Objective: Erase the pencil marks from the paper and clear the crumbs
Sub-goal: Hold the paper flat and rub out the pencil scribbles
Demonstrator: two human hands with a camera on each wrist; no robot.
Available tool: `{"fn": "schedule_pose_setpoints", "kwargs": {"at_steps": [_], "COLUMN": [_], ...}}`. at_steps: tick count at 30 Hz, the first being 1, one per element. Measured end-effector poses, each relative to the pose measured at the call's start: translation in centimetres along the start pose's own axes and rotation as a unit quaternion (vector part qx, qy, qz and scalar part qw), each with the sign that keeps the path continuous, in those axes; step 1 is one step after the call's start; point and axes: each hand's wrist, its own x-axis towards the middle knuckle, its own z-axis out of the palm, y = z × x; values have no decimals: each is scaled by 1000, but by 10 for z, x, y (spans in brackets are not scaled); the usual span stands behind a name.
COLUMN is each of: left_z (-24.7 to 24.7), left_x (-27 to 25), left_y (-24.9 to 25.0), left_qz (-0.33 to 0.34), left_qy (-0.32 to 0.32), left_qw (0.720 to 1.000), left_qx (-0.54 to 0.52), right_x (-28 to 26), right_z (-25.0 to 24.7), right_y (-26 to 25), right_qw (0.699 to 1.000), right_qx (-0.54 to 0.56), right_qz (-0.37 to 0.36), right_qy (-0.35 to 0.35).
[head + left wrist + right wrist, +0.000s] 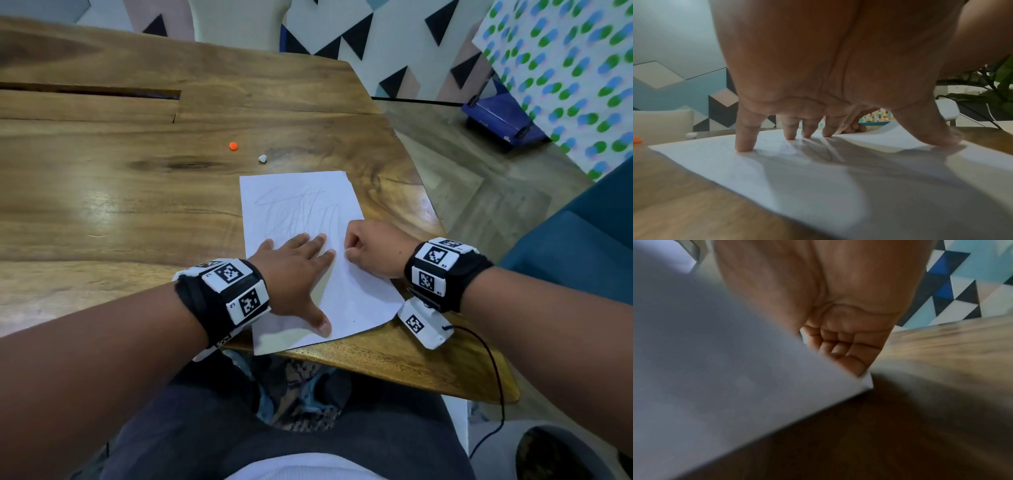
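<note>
A white sheet of paper [308, 195] lies on the wooden table [137, 205], with faint grey pencil marks [298, 209] across its upper half. My left hand [294, 267] lies flat on the sheet's lower left, fingers spread, and the fingertips [744, 146] press on the paper [818, 186]. My right hand [370, 250] is curled in a fist at the sheet's right edge. It pinches a small white eraser [347, 251], and only its tip [803, 336] shows beside the curled fingers [838, 344]. The paper [715, 369] fills the left of the right wrist view.
An orange ball [233, 146] and a small white lump [262, 158] sit on the table beyond the paper's far edge. The table's angled right edge [428, 192] runs close to my right hand. The sheet's near corner slightly overhangs the front edge [342, 359].
</note>
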Motion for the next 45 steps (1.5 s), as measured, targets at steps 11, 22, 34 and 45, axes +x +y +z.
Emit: {"fn": "schedule_pose_setpoints", "kwargs": {"at_steps": [11,22,34,45], "left_z": [-6,-4,-2,-3], "left_x": [0,-1,0,0], "left_y": [-8,-10,-12,-10], "left_qz": [15,3,6,3], "left_qy": [-17,-34,-32,-41], "left_qw": [999,999,999,999], "left_qx": [45,37,27,25], "right_x": [-29,0,-16,-51], "right_z": [14,2,8,30], "right_y": [-24,-5,-18,-52], "right_qw": [996,999,1000,987], "right_qx": [-32,-29,-19,-23], "right_qz": [-59,14,-11,-129], "right_qy": [-60,5,-16,-94]}}
